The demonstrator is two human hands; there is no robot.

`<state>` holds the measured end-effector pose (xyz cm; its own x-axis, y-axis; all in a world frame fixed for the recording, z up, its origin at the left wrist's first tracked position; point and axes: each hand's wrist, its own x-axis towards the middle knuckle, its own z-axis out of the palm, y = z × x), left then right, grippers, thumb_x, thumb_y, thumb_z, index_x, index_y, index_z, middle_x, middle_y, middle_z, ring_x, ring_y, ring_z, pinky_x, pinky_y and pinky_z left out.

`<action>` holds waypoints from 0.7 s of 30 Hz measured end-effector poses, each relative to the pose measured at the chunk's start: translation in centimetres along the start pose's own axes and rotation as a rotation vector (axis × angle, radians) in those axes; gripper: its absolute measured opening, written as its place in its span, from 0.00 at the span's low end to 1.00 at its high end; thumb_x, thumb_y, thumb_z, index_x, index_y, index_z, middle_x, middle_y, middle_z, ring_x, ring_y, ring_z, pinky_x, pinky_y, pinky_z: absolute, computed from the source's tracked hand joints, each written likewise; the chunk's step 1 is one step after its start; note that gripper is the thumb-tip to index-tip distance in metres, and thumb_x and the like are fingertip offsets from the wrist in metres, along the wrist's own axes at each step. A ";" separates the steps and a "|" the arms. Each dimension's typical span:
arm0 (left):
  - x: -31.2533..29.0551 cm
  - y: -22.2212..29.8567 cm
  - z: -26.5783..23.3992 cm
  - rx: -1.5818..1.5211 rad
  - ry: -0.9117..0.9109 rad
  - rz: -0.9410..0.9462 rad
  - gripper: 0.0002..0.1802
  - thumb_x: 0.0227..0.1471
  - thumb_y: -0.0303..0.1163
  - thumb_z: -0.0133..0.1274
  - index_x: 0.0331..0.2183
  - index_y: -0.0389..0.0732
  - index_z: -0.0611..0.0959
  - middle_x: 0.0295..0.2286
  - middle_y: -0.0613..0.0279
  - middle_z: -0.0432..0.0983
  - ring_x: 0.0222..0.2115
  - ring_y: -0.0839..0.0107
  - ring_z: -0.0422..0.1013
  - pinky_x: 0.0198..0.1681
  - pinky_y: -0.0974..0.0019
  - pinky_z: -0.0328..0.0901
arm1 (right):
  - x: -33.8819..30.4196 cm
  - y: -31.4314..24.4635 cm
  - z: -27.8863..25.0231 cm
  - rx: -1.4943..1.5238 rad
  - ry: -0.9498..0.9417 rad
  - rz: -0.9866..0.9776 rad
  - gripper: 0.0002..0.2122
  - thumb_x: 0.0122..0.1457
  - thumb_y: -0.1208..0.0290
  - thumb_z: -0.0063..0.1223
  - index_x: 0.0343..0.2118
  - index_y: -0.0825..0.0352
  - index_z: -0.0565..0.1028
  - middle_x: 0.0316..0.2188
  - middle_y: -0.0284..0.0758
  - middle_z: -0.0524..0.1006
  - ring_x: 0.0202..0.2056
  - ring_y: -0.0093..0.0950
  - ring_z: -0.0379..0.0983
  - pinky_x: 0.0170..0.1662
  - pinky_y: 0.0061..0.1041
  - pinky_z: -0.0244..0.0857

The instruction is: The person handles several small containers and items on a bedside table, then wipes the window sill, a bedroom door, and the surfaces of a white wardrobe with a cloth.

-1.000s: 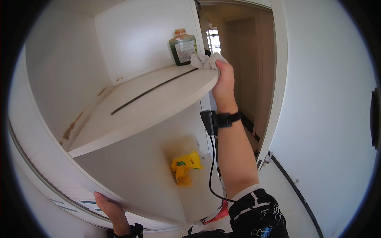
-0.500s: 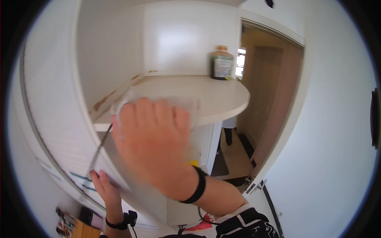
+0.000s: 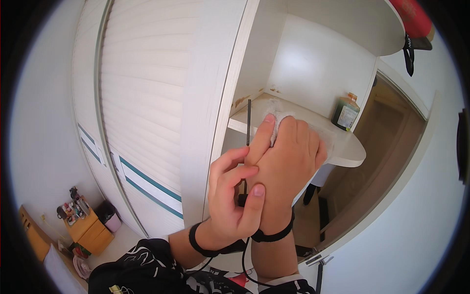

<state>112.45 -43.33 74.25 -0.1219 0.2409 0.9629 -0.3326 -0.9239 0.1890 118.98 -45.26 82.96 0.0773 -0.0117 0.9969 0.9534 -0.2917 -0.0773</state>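
My right hand (image 3: 286, 169) is closed over a crumpled, whitish translucent cloth or wipe (image 3: 275, 128), above the lower white shelf (image 3: 355, 152). Part of the cloth sticks out beyond the thumb and knuckles; the rest is hidden under the hand. My left hand (image 3: 232, 196) is beside the right wrist, its fingers curled around a thin dark stick (image 3: 248, 120) that points upward. The stick's lower part is partly hidden by the fingers. A bottle of dark green liquid (image 3: 346, 113) with an orange-brown cap stands toward the shelf's right end.
Brown marks (image 3: 241, 100) run along the shelf's back-left corner. A white sliding-door wardrobe (image 3: 147, 88) fills the left. An open doorway (image 3: 387, 161) lies to the right. A wooden bedside cabinet (image 3: 88, 230) with small items stands at lower left. A red item (image 3: 413, 18) rests above.
The view has swung left, so the shelf appears farther right. My left hand has come up beside the right wrist, bringing the stick upright. My right hand still grips the cloth.
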 end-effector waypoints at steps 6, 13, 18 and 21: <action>0.3 0.0 -0.8 -0.082 0.109 -0.123 0.10 0.56 0.19 0.53 0.41 0.31 0.80 0.48 0.42 0.74 0.41 0.58 0.75 0.45 0.64 0.70 | -0.2 0.9 0.2 0.071 0.092 -0.055 0.11 0.58 0.68 0.57 0.23 0.63 0.69 0.23 0.33 0.67 0.28 0.34 0.65 0.45 0.37 0.58; 9.6 2.7 -2.5 0.170 -0.151 0.240 0.13 0.49 0.11 0.50 0.35 0.32 0.84 0.45 0.45 0.79 0.39 0.62 0.79 0.40 0.68 0.72 | 2.6 5.5 -2.7 0.377 0.178 0.189 0.14 0.66 0.68 0.51 0.24 0.69 0.66 0.20 0.37 0.67 0.24 0.38 0.64 0.31 0.33 0.58; 20.1 1.0 3.7 0.408 -0.510 0.273 0.14 0.49 0.20 0.49 0.38 0.34 0.84 0.39 0.51 0.82 0.37 0.51 0.77 0.44 0.57 0.71 | 4.7 11.8 -3.8 0.290 -0.050 0.308 0.16 0.68 0.65 0.48 0.26 0.71 0.67 0.19 0.38 0.66 0.22 0.33 0.59 0.29 0.29 0.58; 21.7 -0.6 4.4 0.818 -0.776 0.223 0.15 0.48 0.19 0.49 0.38 0.34 0.85 0.37 0.49 0.82 0.39 0.49 0.76 0.46 0.55 0.70 | 4.3 11.5 -4.5 0.397 -0.230 0.473 0.16 0.68 0.63 0.49 0.28 0.71 0.69 0.20 0.38 0.67 0.23 0.30 0.59 0.30 0.28 0.59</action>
<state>114.09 -38.79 95.90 0.6017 0.0624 0.7963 0.3655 -0.9079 -0.2050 128.97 -52.98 86.38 0.5329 0.1654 0.8298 0.8330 0.0700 -0.5489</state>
